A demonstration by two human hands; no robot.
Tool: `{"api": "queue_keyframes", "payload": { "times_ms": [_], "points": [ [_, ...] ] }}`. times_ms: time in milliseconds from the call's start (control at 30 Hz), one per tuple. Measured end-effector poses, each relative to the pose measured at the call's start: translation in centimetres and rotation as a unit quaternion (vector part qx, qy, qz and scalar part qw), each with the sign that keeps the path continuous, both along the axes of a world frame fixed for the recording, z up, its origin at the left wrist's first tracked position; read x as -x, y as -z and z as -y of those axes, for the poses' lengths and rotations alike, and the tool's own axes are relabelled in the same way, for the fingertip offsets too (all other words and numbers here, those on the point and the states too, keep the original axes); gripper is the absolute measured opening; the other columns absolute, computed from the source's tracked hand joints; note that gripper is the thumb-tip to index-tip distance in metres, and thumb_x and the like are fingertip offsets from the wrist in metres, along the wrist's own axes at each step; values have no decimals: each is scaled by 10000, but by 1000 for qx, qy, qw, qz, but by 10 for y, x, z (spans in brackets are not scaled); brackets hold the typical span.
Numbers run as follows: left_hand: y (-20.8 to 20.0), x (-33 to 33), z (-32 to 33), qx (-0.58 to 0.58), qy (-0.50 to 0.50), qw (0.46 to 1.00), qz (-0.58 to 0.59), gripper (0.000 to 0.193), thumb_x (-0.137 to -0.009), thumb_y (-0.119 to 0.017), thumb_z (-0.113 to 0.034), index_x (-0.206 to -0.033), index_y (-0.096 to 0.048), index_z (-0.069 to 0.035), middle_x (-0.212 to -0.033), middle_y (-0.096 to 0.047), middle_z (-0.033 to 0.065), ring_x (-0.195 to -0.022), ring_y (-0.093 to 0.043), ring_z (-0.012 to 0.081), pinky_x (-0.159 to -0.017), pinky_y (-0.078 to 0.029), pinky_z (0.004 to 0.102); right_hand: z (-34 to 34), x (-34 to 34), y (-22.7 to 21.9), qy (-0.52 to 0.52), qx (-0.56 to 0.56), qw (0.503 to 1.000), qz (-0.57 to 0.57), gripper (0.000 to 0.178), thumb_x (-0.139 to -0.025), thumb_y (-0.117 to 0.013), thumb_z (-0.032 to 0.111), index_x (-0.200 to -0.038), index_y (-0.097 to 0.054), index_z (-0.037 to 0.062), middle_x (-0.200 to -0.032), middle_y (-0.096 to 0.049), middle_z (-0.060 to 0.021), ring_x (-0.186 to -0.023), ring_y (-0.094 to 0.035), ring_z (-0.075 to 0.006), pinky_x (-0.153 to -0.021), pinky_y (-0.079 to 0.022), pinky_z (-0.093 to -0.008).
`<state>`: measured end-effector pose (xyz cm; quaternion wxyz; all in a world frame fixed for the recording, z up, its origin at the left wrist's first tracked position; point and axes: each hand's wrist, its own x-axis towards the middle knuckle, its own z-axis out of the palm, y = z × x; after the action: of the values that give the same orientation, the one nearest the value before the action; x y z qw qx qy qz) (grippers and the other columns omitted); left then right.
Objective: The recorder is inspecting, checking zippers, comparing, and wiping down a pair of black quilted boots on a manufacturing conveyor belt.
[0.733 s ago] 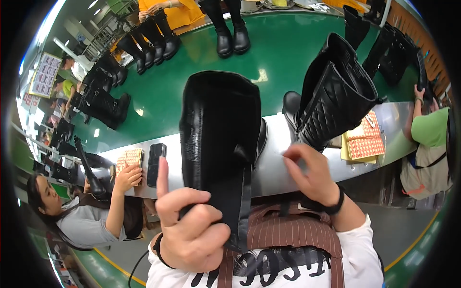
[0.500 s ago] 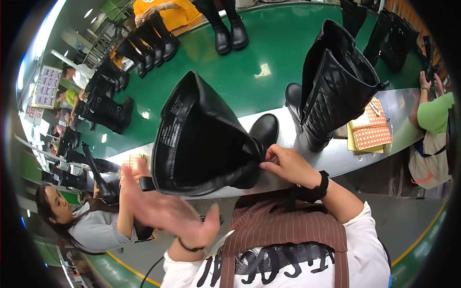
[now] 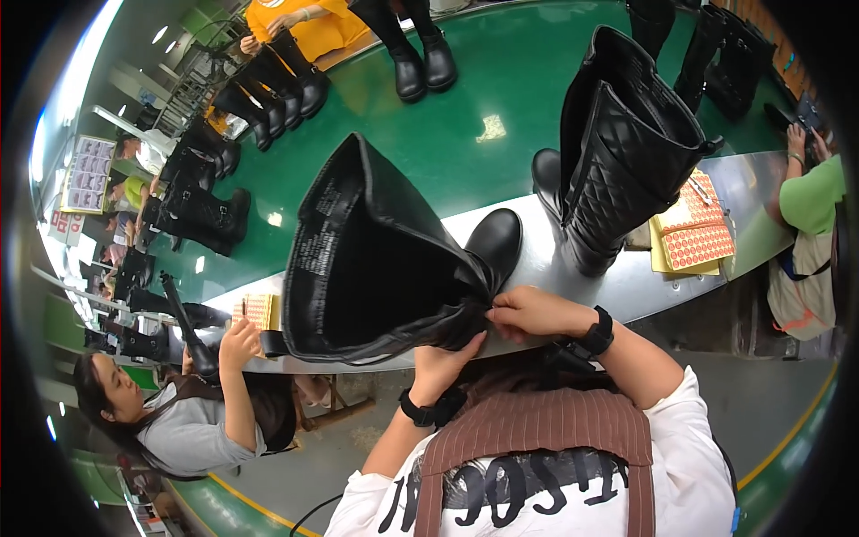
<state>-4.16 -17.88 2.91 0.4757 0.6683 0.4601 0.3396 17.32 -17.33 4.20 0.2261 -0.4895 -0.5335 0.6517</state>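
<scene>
Black boots all round you: a tight row of tall black leather boots (image 3: pixel 277 89) lines the far left edge of the glossy green tabletop (image 3: pixel 537 72), with a plain pair of black round-toed boots (image 3: pixel 420 67) at the far middle. Buckled black leather boots (image 3: pixel 206 215) stand nearer on your left. Across from you there's a person in an orange top (image 3: pixel 313 25); on your left, a co-worker in a grey top (image 3: pixel 201 421) has a hand by a yellow pad with red dots (image 3: pixel 260 311); on your right, a green sleeve (image 3: pixel 810 192) edges in.

Close on your right, a tall quilted black leather boot (image 3: pixel 617 170) stands on the silver metal ledge (image 3: pixel 756 201), just beside a yellow stack of sheets with red round stickers (image 3: pixel 696 246).

Now your own piece: the tall smooth black leather boot (image 3: pixel 407 219) sits right in front of you, toe to the far right, wide shaft gaping and tilted to your left, blocking the ledge behind it. Your right hand (image 3: pixel 541 315) is drawn in, thumb and fingers pinching the boot's near side at the ankle; it may be a zip edge, too dark to be sure. Your left hand (image 3: pixel 447 362) is under the shaft, thumb up close to the right fingertips, its other fingers hidden, so you can't tell how far they're curled.
</scene>
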Motion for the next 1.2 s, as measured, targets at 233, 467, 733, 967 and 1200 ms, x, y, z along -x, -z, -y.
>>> {"api": "queue_keyframes", "payload": {
  "times_ms": [233,467,733,967,1200],
  "points": [
    [5,-5,-4,-16,-23,998,57,323,-781,-745,-28,-1093,-663,-11,-1023,-684,59,-932,-629,146,-842,-497,284,11,23,-8,163,28,976,-141,274,-961,-515,203,-739,-573,52,-627,-542,1,-526,-493,-63,-476,-370,-204],
    [-13,-12,-5,-7,-20,1000,-2,328,-723,-760,-15,-1012,-605,-31,-936,-644,46,-888,-627,164,-812,-501,296,12,39,-97,195,-100,949,-228,345,-971,-522,238,-721,-583,8,-605,-566,-25,-490,-510,-77,-455,-394,-238],
    [-19,-3,-9,18,-3,1000,-11,452,-704,-761,-23,-1101,-544,-20,-991,-609,56,-941,-601,168,-819,-489,306,1,41,-107,149,-129,964,-180,350,-977,-506,235,-739,-602,-3,-611,-595,-42,-473,-534,-86,-471,-426,-244],
    [-141,14,-10,-562,-201,802,2,984,-758,-709,-397,-1450,-151,25,-1478,-251,194,-1394,-260,333,-1152,-160,498,5,39,-108,73,-160,975,-138,342,-982,-508,255,-790,-641,4,-621,-607,-35,-516,-564,-92,-498,-443,-253],
    [-204,-16,-8,-490,-190,804,-277,432,-633,-693,-93,-1064,-708,-63,-722,-492,41,-933,-427,286,-1045,-319,497,5,33,-102,86,-172,973,-126,339,-981,-510,262,-806,-658,13,-629,-618,-33,-518,-568,-89,-507,-449,-249]
  ]
}}
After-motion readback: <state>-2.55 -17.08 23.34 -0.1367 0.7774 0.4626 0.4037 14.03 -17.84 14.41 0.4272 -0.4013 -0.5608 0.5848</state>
